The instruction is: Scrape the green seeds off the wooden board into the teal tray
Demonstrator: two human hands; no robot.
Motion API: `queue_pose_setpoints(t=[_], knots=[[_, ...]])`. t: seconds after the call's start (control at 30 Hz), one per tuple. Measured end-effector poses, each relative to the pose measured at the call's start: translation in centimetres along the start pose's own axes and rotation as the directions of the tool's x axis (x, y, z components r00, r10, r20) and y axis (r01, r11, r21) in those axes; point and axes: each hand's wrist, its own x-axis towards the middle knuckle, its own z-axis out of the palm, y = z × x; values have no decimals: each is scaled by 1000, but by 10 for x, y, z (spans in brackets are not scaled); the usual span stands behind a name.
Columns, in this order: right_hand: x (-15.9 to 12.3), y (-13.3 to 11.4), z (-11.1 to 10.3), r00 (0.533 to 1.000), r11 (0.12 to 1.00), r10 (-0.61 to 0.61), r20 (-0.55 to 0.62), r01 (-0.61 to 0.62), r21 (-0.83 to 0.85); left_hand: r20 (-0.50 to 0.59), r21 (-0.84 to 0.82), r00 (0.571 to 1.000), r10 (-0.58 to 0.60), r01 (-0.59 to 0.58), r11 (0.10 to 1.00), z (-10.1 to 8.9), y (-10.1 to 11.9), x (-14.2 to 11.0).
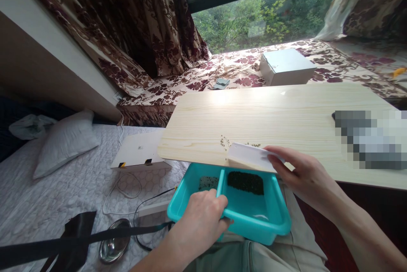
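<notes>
- Sweeping loose brown grains (pixel 224 140) toward the near edge of the pale wooden table (pixel 273 111) seems to be the step in hand.
- The right hand (pixel 299 169) grips the right end of a flat white scraper (pixel 248 156), fingers and thumb pinching it above the tabletop near that edge.
- The left hand (pixel 206 212) is closed around the near rim of the teal bin (pixel 254 228), where its divider (pixel 221 183) meets the rim.
- The grains lie scattered beyond the scraper and by its left end; the bin sits just below the table's near edge, dark material in its right compartment, paler speckled bits in its left.
- The next move, I judge, calls for the scraper to get behind the far grains and draw them nearer, with the bin held steady under the edge; strays could drop beside it.
- No brand or writing is readable: the white box (pixel 149 145) at left bears a small dark mark, too small to read, and black-and-yellow patches; the object at far right is pixelated.
</notes>
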Motion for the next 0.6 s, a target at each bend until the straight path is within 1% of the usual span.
queue_pose_setpoints(t=[0.2, 0.27, 0.33, 0.37, 0.4, 0.43, 0.5, 0.57, 0.6], knots=[[8, -9, 12, 995, 996, -89, 39, 88, 28, -21, -11, 994, -103, 103, 995, 4, -19, -8], [6, -12, 9, 990, 992, -116, 80, 111, 61, -28, -23, 993, -119, 118, 993, 5, -23, -8], [2, -9, 2, 986, 990, -112, 122, 101, 94, -31, -41, 991, -127, 126, 991, 7, -25, -7], [-1, -4, -2, 990, 992, -92, 110, 82, 98, -31, -55, 991, -127, 125, 991, 8, -25, -6], [-3, 3, -7, 997, 996, -48, 58, 43, 81, -34, -68, 991, -128, 125, 990, 10, -25, -5], [-5, 11, -11, 1000, 999, 0, -14, 0, 54, -36, -84, 991, -127, 123, 989, 12, -25, -4], [-7, 31, -17, 985, 995, 100, -142, -102, -10, -59, -111, 991, -120, 113, 987, 17, -24, -1], [-5, 49, -21, 967, 979, 180, -182, -194, -64, -58, -140, 992, -114, 105, 985, 23, -24, 1], [-3, 55, -21, 961, 972, 208, -183, -224, -76, -52, -144, 992, -114, 106, 984, 26, -23, 3]])
